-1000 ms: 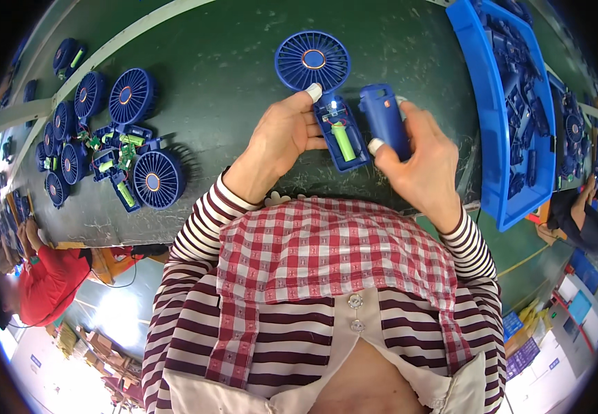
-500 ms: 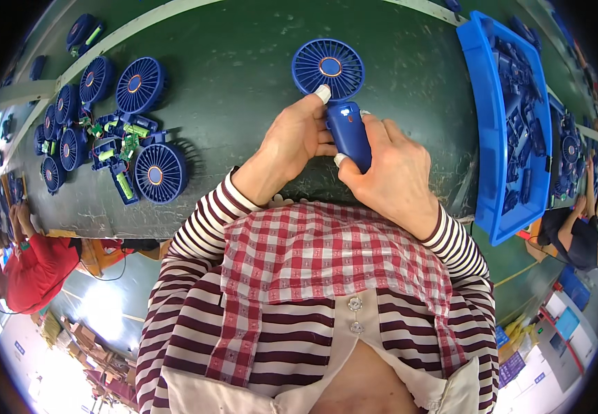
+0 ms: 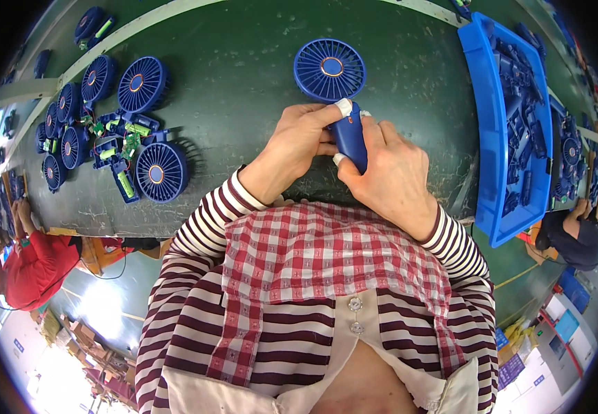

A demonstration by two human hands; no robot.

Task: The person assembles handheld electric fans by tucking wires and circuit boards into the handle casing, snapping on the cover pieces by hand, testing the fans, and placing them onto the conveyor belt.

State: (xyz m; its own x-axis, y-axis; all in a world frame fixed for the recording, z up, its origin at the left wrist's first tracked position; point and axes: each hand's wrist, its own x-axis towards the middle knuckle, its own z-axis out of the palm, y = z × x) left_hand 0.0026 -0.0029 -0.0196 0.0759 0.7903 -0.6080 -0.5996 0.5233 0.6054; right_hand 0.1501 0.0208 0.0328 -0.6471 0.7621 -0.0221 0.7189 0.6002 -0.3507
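A blue handheld fan [image 3: 352, 143] is held between my two hands above the green work table. Its round slatted head points away from me, with a copper-coloured ring around the hub. My left hand [image 3: 301, 134] grips the handle from the left, its white-covered thumb pressed across the handle's upper end. From the right, my right hand [image 3: 392, 165] is closed around the same handle, thumb near its lower end and fingers along its side. White coverings show on several fingertips. My left thumb hides part of the handle's top.
Several partly assembled blue fans [image 3: 160, 172] lie at the left with green batteries and circuit boards exposed. A blue bin [image 3: 486, 138] of blue casing parts stands at the right. People work at both sides, one in a red top [image 3: 43, 269].
My left thumb has moved from the bottom of the fan head onto the handle's upper end. The lit white display on the handle no longer shows.
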